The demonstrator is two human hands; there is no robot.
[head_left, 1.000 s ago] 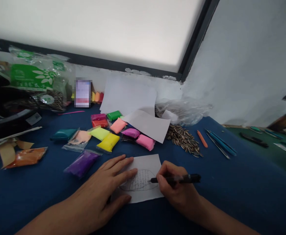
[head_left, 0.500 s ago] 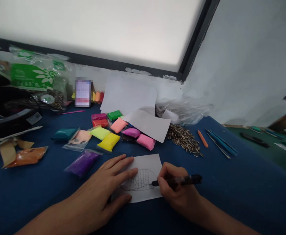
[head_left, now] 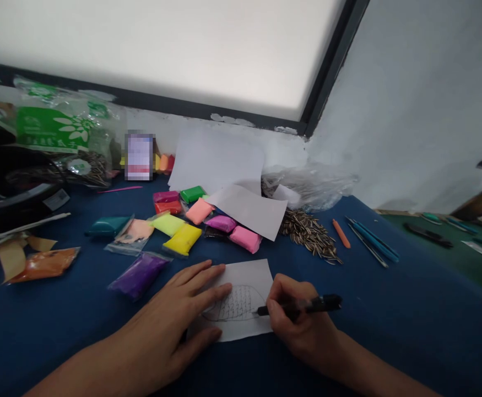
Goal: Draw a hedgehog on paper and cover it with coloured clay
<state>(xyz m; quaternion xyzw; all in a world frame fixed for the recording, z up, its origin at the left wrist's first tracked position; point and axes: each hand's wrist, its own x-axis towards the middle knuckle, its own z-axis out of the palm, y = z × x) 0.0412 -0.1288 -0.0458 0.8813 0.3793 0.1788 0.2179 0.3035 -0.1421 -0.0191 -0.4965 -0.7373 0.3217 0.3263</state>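
A small sheet of white paper point(head_left: 249, 273) lies on the blue tabletop, bearing a rounded outline drawing point(head_left: 238, 303) filled with rows of short curved strokes. My left hand point(head_left: 183, 309) rests flat on the paper's left part, fingers spread, covering some of the outline. In my right hand point(head_left: 296, 314) a black pen point(head_left: 321, 303) is pinched, its tip touching or just over the drawing's lower right. Above the paper lie several packets of coloured clay, among them a purple packet point(head_left: 139, 274) near my left hand and a yellow packet point(head_left: 183, 239).
Right of the packets are a heap of striped sunflower seeds point(head_left: 310, 234), an orange stick point(head_left: 341, 234) and blue tweezers point(head_left: 375, 240). White sheets point(head_left: 220, 154) lean against the wall. A phone with a blurred screen point(head_left: 139, 156) and a seed bag point(head_left: 54, 129) stand at the back left.
The pen and my right hand have shifted very slightly to the right. My left hand and the paper stay in place.
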